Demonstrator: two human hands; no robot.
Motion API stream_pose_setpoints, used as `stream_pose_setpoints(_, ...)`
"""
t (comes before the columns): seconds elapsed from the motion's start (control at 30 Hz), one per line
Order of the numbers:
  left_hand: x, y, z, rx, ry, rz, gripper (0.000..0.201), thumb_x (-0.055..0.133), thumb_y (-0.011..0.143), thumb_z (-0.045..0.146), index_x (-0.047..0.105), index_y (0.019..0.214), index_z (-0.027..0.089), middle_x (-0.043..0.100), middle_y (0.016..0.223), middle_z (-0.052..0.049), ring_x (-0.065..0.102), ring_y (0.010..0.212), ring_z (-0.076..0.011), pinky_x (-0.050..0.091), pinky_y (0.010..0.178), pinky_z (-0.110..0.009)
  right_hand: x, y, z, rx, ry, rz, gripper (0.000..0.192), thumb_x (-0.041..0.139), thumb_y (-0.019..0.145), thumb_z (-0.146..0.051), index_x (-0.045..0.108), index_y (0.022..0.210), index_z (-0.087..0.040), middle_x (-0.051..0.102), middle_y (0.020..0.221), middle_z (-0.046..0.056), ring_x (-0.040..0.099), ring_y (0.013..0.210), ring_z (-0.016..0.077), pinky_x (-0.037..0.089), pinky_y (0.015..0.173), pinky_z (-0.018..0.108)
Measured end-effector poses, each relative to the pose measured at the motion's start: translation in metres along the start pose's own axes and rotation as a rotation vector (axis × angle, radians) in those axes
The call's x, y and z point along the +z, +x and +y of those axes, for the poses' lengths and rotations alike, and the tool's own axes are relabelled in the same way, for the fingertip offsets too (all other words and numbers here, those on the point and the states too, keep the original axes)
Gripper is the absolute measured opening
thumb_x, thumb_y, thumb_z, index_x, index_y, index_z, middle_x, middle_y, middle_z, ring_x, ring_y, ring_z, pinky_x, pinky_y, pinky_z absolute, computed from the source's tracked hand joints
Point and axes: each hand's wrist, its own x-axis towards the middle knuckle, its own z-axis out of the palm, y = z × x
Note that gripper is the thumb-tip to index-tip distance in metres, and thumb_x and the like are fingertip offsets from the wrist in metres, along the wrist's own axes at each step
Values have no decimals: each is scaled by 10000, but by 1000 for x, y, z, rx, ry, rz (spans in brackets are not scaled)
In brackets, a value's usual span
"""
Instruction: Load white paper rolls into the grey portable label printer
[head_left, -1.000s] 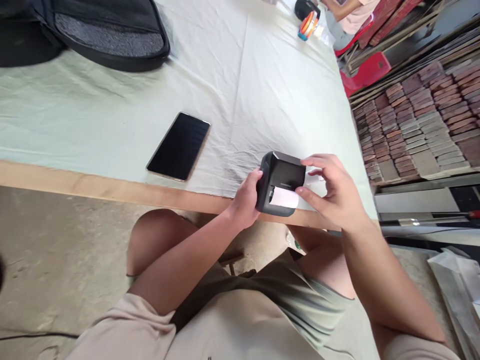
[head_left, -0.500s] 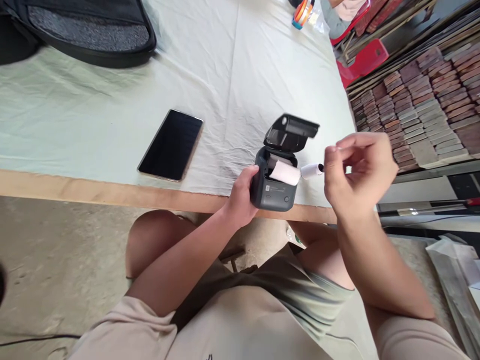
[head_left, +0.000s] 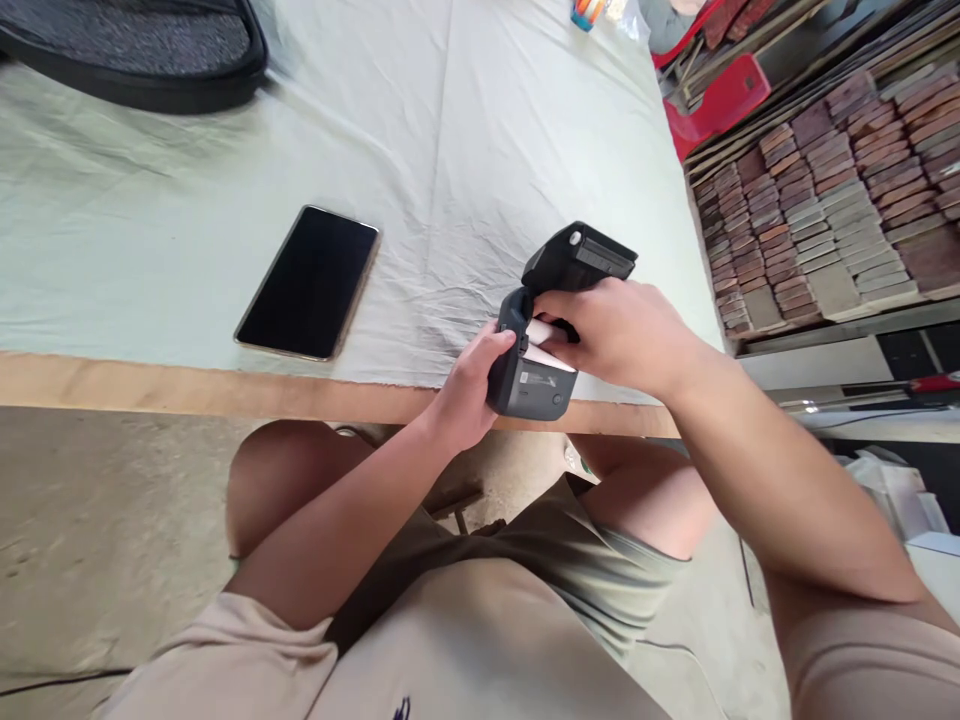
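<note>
Black printer (head_left: 525,385) gripped, right hand (head_left: 615,330) inside

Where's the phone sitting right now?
In the head view the phone lies face up on the cloth-covered table, near its front edge, left of the small printer that the left hand grips.

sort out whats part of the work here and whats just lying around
In hand: small printer with lid open, paper roll, left hand, right hand.

Lying about: phone, black bag, red chair, stacked tiles.
</note>
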Motion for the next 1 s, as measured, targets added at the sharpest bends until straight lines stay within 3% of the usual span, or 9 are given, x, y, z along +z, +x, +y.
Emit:
stream_pose_setpoints(0.1,-1,0,-1,-3,14,12,325,858,814,447,664,948,223,673,828,22,671,739,-167,557,663,-262,-3,-13,12,-21,296,62,314,780,811,-261,833,1120,-264,866,990,26,590,578,159,374,566,335)
stream_pose_setpoints(0.17,-2,0,-2,-8,15,6,339,855,817,460,676,984,225,729,876,3,732,816,-207,590,703,-293,2,-36,27,13,612,197,361,812,826,-325,807,1184,-272,856,1113,29,487,530,101,404,531,323)
stream_pose_setpoints(0.27,-3,0,-1,-6,11,-4,353,871,808,464,700,997,220,795,928,-29,805,1039,-305,650,835,-362,26,-77,55,246,1026,571,426,802,866,-461,756,1263,-314,792,977,46,497,531,126,288,430,317)
stream_pose_setpoints(0.33,-3,0,0,-11,2,-7,352,885,789,469,709,956,213,815,926,-42,805,1157,-349,667,914,-395,51,-98,70,416,1195,634,420,764,876,-575,716,1216,-333,745,933,40,476,490,132,246,400,322)
stream_pose_setpoints(0.47,0,0,3,-25,1,-2,329,902,759,441,700,869,207,837,963,-57,789,1242,-370,676,976,-410,99,-111,86,551,1149,722,376,766,883,-589,589,1069,-314,572,773,-48,425,458,111,282,396,276)
stream_pose_setpoints(0.57,3,0,5,-15,32,43,295,895,773,426,723,867,205,836,951,-71,786,1240,-374,678,986,-426,121,-106,90,620,1063,799,404,831,850,-516,588,1093,-303,633,893,-30,504,532,106,352,432,259)
stream_pose_setpoints(0.7,6,-1,6,-11,47,106,184,825,854,396,772,915,231,838,918,-45,780,1230,-358,673,1004,-437,136,-104,95,613,960,775,412,826,830,-470,620,1137,-287,707,1120,30,541,576,100,418,464,282)
stream_pose_setpoints(0.83,8,-2,8,-24,2,133,151,829,874,325,800,994,238,863,916,2,789,1227,-341,661,1068,-436,151,-111,102,613,910,718,604,820,838,-506,527,1337,-332,729,1183,36,555,569,114,439,477,304)
stream_pose_setpoints(1.0,8,0,8,12,25,136,204,693,991,330,828,1088,213,859,861,-9,833,1166,-311,666,1081,-432,159,-112,110,781,892,602,594,790,859,-608,522,1284,-291,759,1233,77,551,549,113,429,470,304)
